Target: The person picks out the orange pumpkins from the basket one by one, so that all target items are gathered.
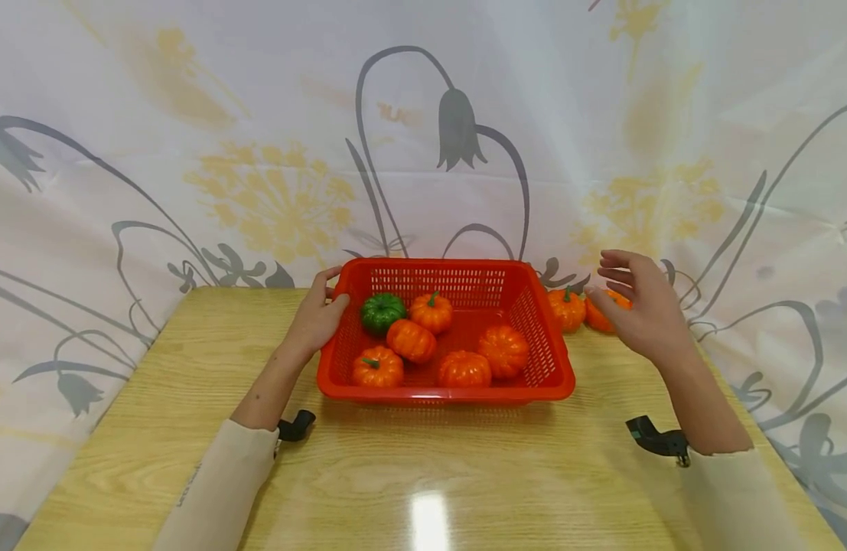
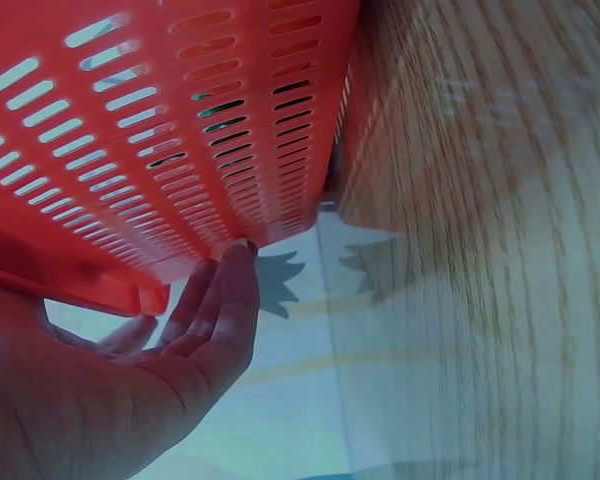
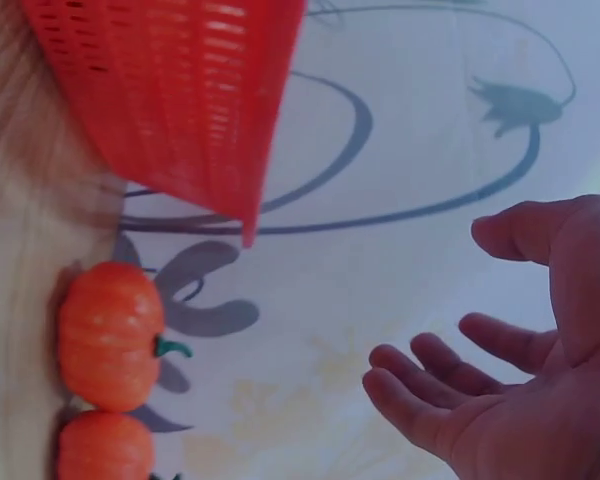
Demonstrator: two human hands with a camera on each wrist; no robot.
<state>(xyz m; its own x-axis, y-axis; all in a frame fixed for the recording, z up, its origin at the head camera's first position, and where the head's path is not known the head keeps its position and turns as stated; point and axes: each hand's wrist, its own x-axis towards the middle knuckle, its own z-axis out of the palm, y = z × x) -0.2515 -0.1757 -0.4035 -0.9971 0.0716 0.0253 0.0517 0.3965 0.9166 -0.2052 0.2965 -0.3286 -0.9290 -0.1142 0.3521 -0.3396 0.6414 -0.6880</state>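
Observation:
A red plastic basket (image 1: 451, 392) with slotted walls holds a green toy pumpkin (image 1: 383, 314) and several orange toy pumpkins, such as the one (image 1: 503, 351) at its right. At the basket's left rim, my left hand (image 1: 317, 317) grips the edge, thumb on top and fingers against the outer wall; in the left wrist view the fingers (image 2: 235, 300) show below the rim. My right hand (image 1: 640, 306) hangs in the air, fingers apart and holding nothing. Two more orange pumpkins lie outside the basket to the right: one (image 1: 566, 309) beside its wall, another (image 1: 607, 311) partly behind my hand.
The basket stands on a wood-grain table (image 1: 423, 459), near its back edge. Behind and at both sides hangs a pale cloth (image 1: 292, 92) with grey and yellow flower prints. A black wrist mount (image 1: 297, 425) sits on the left arm, another (image 1: 660, 440) on the right.

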